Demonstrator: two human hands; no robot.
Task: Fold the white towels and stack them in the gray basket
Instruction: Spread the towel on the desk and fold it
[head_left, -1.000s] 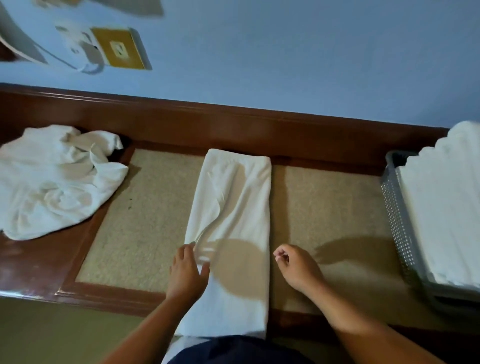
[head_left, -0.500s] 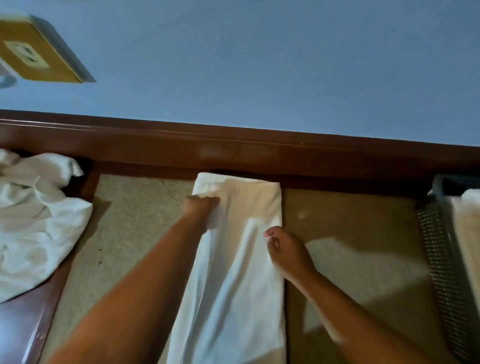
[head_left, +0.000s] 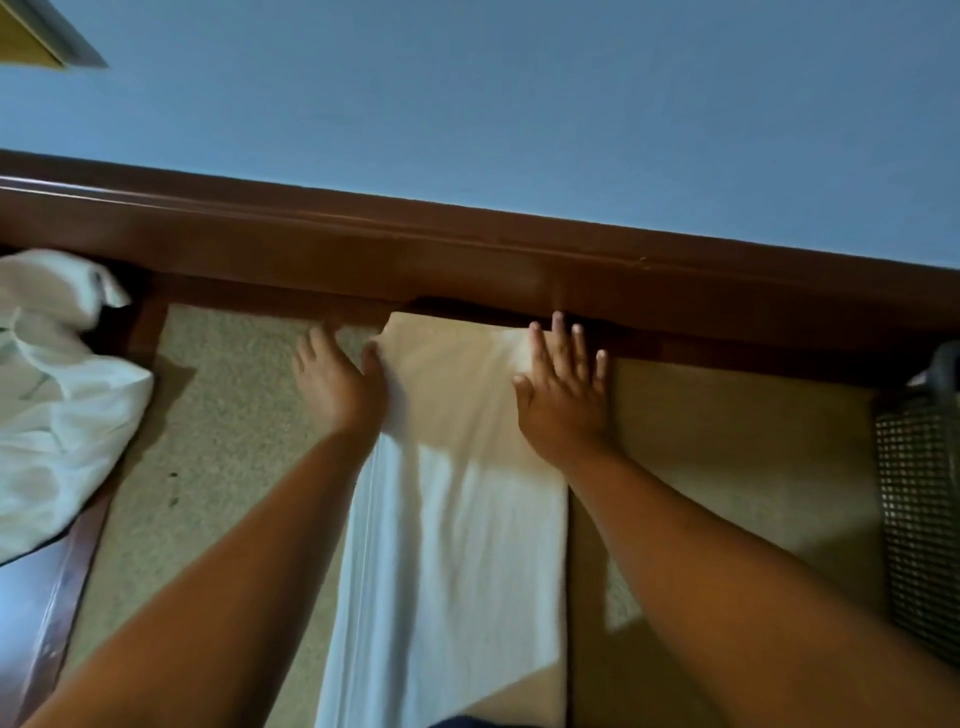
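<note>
Head view. A folded white towel (head_left: 457, 519) lies as a long strip down the middle of the surface (head_left: 727, 457), its far end close to the back edge. The left hand (head_left: 337, 387) rests flat at the towel's far left corner, fingers straight, thumb against the cloth edge. The right hand (head_left: 563, 400) presses the far right corner, fingers straight and spread apart. A crumpled pile (head_left: 57, 415) of white cloth sits at the left edge; the gray basket (head_left: 919, 519) stands at the right edge.
</note>
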